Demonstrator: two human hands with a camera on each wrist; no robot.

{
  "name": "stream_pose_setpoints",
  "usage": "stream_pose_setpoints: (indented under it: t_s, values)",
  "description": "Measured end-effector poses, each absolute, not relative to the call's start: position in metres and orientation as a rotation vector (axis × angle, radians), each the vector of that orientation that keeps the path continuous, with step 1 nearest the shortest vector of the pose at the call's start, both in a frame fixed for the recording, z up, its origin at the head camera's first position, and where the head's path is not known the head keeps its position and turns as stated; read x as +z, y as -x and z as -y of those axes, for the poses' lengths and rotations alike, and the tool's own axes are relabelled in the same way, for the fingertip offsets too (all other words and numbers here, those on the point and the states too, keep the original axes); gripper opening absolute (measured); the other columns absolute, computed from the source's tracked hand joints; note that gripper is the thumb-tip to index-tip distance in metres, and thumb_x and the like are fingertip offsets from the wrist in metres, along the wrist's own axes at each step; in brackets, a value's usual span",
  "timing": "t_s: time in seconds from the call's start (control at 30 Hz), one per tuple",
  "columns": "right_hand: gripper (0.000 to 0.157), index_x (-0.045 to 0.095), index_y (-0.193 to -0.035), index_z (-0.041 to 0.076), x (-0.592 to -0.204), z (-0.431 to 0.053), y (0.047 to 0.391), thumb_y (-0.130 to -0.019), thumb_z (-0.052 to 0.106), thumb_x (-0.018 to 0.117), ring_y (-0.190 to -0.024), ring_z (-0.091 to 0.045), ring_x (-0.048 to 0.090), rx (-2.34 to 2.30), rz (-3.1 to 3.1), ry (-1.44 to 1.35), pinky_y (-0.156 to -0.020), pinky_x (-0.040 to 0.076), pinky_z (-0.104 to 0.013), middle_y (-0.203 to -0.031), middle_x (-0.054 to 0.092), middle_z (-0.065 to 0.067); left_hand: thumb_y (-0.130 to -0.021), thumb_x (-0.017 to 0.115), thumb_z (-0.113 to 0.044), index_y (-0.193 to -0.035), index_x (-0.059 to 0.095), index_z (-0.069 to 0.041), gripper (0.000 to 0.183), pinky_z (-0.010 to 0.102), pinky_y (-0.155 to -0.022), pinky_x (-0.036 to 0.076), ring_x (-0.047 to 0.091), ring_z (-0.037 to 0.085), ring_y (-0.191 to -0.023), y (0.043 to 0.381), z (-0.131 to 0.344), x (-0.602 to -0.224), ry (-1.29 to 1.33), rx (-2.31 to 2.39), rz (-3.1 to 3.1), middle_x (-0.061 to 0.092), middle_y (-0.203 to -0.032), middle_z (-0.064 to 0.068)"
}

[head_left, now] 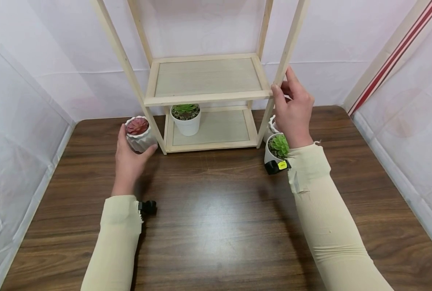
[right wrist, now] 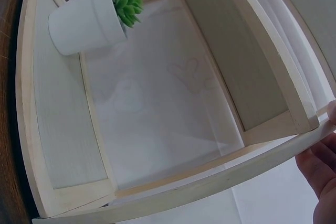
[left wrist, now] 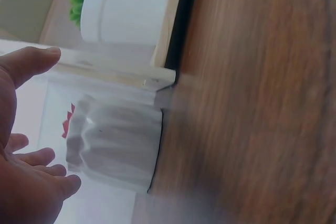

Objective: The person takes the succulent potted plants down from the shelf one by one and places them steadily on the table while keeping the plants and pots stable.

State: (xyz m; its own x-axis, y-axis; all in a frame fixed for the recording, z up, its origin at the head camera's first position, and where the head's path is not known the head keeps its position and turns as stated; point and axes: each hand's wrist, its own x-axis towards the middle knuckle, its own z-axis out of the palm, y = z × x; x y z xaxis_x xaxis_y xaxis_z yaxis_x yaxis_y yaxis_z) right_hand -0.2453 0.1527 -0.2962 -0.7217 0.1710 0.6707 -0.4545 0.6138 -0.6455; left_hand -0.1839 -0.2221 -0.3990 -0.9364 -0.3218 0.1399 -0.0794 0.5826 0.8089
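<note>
A wooden shelf (head_left: 208, 97) stands at the back of the table. My right hand (head_left: 295, 111) grips its front right post near the middle board, and in the right wrist view the fingers (right wrist: 315, 169) lie beside that post. Left of the shelf stands a white ribbed pot with a red succulent (head_left: 142, 137). My left hand (head_left: 130, 159) is spread around its near side. From the left wrist, thumb and fingers appear apart from the ribbed pot (left wrist: 115, 142). On the lowest board sits a white pot with a green succulent (head_left: 187, 123).
Right of the shelf, below my right wrist, is another white pot with a green succulent (head_left: 274, 149). Behind it a further white pot (head_left: 271, 126) is mostly hidden. The brown wood-grain table (head_left: 208, 226) extends in front, and white sheeting (head_left: 19, 101) surrounds it.
</note>
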Motion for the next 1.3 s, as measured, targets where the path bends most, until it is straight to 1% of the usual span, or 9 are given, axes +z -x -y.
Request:
stream_pose_setpoints:
  t_s: [0.07, 0.13, 0.3, 0.47, 0.6, 0.7, 0.83, 1.0, 1.3]
  values:
    - [0.047, 0.047, -0.134, 0.019, -0.295, -0.151, 0.244, -0.088, 0.016, 0.058, -0.087, -0.020, 0.067, 1.107, 2.113, -0.221, -0.075, 0.054, -0.034, -0.096, 0.069, -0.014, -0.070, 0.070, -0.051, -0.146, 0.006, -0.032, 0.101, 0.048, -0.108, 0.024, 0.026, 0.024, -0.135, 0.182, 0.220, -0.399, -0.308, -1.285, 2.534, 0.022, -0.150, 0.006]
    - [0.047, 0.047, -0.134, 0.019, -0.295, -0.151, 0.244, -0.088, 0.016, 0.058, -0.087, -0.020, 0.067, 1.102, 2.115, -0.220, -0.074, 0.054, -0.033, -0.096, 0.069, -0.014, -0.070, 0.070, -0.051, -0.146, 0.008, -0.031, 0.100, 0.047, -0.108, 0.025, 0.027, 0.024, -0.135, 0.181, 0.218, -0.399, -0.293, -1.281, 2.526, 0.024, -0.149, 0.006]
    - [0.047, 0.045, -0.133, 0.031, -0.299, -0.155, 0.248, -0.088, 0.025, 0.058, -0.086, -0.014, 0.067, 1.108, 2.117, -0.237, -0.074, 0.054, -0.029, -0.096, 0.070, -0.007, -0.070, 0.071, -0.049, -0.146, 0.012, -0.030, 0.098, 0.046, -0.108, 0.027, 0.029, 0.023, -0.134, 0.177, 0.214, -0.399, -0.265, -1.276, 2.507, 0.027, -0.148, 0.006]
    - [0.046, 0.044, -0.132, 0.036, -0.302, -0.157, 0.251, -0.088, 0.028, 0.058, -0.086, -0.012, 0.067, 1.120, 2.106, -0.246, -0.073, 0.053, -0.027, -0.096, 0.070, -0.006, -0.074, 0.070, -0.044, -0.146, 0.013, -0.026, 0.094, 0.044, -0.108, 0.028, 0.031, 0.023, -0.134, 0.174, 0.210, -0.398, -0.199, -1.299, 2.505, 0.031, -0.146, 0.009]
    - [0.046, 0.044, -0.131, 0.037, -0.301, -0.156, 0.251, -0.088, 0.028, 0.058, -0.086, -0.012, 0.067, 1.118, 2.104, -0.245, -0.073, 0.053, -0.027, -0.095, 0.070, -0.006, -0.076, 0.070, -0.038, -0.146, 0.016, -0.020, 0.090, 0.044, -0.107, 0.029, 0.033, 0.025, -0.132, 0.172, 0.206, -0.398, -0.150, -1.312, 2.500, 0.033, -0.144, 0.012]
    - [0.046, 0.045, -0.131, 0.037, -0.301, -0.156, 0.251, -0.088, 0.028, 0.058, -0.086, -0.013, 0.067, 1.119, 2.104, -0.248, -0.074, 0.054, -0.028, -0.095, 0.070, -0.006, -0.076, 0.071, -0.035, -0.145, 0.018, -0.020, 0.089, 0.045, -0.106, 0.031, 0.034, 0.026, -0.131, 0.172, 0.204, -0.397, -0.130, -1.315, 2.492, 0.034, -0.143, 0.012]
    - [0.046, 0.045, -0.132, 0.036, -0.301, -0.156, 0.251, -0.088, 0.029, 0.057, -0.086, -0.015, 0.067, 1.123, 2.094, -0.262, -0.074, 0.054, -0.028, -0.096, 0.070, -0.008, -0.077, 0.070, -0.033, -0.145, 0.021, -0.018, 0.086, 0.045, -0.103, 0.033, 0.037, 0.027, -0.128, 0.172, 0.199, -0.397, -0.120, -1.318, 2.504, 0.037, -0.140, 0.014]
    - [0.045, 0.045, -0.132, 0.035, -0.303, -0.157, 0.252, -0.089, 0.029, 0.056, -0.085, -0.016, 0.067, 1.112, 2.084, -0.267, -0.075, 0.053, -0.026, -0.095, 0.070, -0.009, -0.078, 0.069, -0.034, -0.139, 0.030, -0.013, 0.076, 0.042, -0.100, 0.037, 0.043, 0.027, -0.122, 0.171, 0.192, -0.398, -0.118, -1.327, 2.522, 0.044, -0.133, 0.016]
    - [0.047, 0.044, -0.132, 0.035, -0.304, -0.157, 0.252, -0.088, 0.028, 0.058, -0.086, -0.013, 0.067, 1.121, 2.100, -0.238, -0.074, 0.053, -0.027, -0.096, 0.070, -0.006, -0.079, 0.069, -0.030, -0.135, 0.034, -0.014, 0.069, 0.041, -0.095, 0.042, 0.048, 0.028, -0.111, 0.170, 0.185, -0.399, -0.072, -1.368, 2.542, 0.050, -0.118, 0.017]
